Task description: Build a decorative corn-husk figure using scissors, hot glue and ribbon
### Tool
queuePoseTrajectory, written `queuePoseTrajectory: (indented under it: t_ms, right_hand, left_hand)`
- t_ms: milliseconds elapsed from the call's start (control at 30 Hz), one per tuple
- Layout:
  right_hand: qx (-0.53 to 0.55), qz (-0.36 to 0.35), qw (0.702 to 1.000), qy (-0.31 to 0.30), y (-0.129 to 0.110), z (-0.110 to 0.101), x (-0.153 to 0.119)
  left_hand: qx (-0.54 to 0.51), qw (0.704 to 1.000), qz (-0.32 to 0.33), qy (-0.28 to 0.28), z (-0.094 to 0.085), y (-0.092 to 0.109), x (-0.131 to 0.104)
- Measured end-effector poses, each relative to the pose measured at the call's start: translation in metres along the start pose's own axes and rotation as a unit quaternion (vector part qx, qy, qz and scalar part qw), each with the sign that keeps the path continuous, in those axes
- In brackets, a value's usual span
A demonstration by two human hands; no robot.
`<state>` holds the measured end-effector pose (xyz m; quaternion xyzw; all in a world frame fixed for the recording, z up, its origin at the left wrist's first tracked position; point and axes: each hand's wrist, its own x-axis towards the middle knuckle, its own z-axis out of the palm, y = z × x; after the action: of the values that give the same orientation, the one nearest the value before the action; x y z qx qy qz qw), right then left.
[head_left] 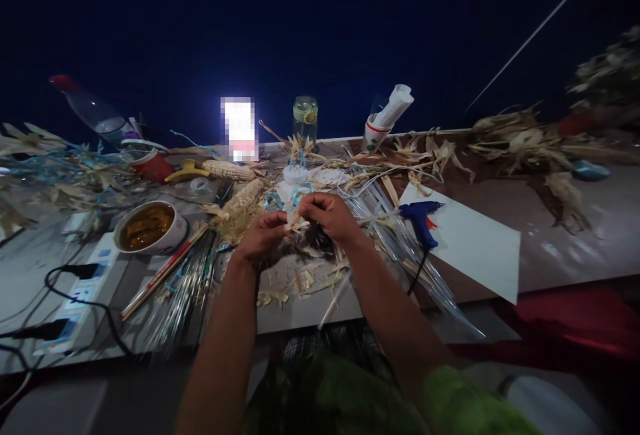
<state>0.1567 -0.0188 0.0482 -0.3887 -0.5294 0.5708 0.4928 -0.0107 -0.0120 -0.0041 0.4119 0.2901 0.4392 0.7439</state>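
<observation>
My left hand (263, 235) and my right hand (333, 215) meet over the middle of the table, fingertips close together. Both pinch a small pale piece of corn husk (296, 220) between them. Light blue ribbon loops (301, 192) show just beyond the fingers. Below the hands, husk scraps (305, 278) are scattered on the table. Dry corn cobs (245, 198) and a tuft of fibres lie beyond my left hand. To the right of my right hand is a blue glue gun (421, 218).
A bowl of brown liquid (150, 227), a power strip (90, 292) and thin sticks (183, 302) stand or lie at left. Clear glue sticks (425, 268) and a white board (475, 242) are at right. Behind are a jar (305, 118) and a paper cup (374, 134).
</observation>
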Motion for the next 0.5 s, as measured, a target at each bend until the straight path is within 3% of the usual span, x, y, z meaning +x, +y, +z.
queuePoseTrajectory:
  t_ms: [500]
  right_hand:
    - [0.066,0.056,0.996,0.031,0.0076,0.0023,0.0037]
  left_hand:
    - [-0.012,0.999,0.012,0.044,0.0080,0.0067,0.0018]
